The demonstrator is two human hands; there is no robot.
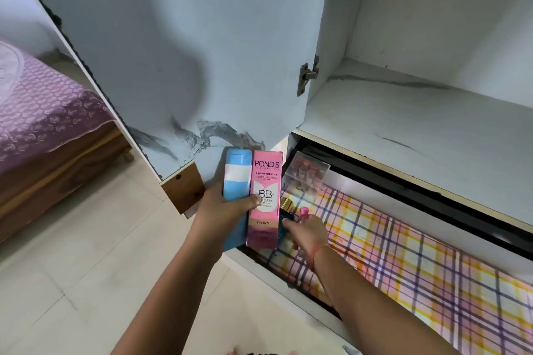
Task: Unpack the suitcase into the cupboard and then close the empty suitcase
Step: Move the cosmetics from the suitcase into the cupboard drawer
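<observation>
While left hand (222, 208) grips pink box (265, 179) and tube (238, 174), tops away, right hand (307, 233) grips bottle (303, 213)

Home bedroom: bed (43, 112) with purple cover, open cupboard (403, 124).
</observation>
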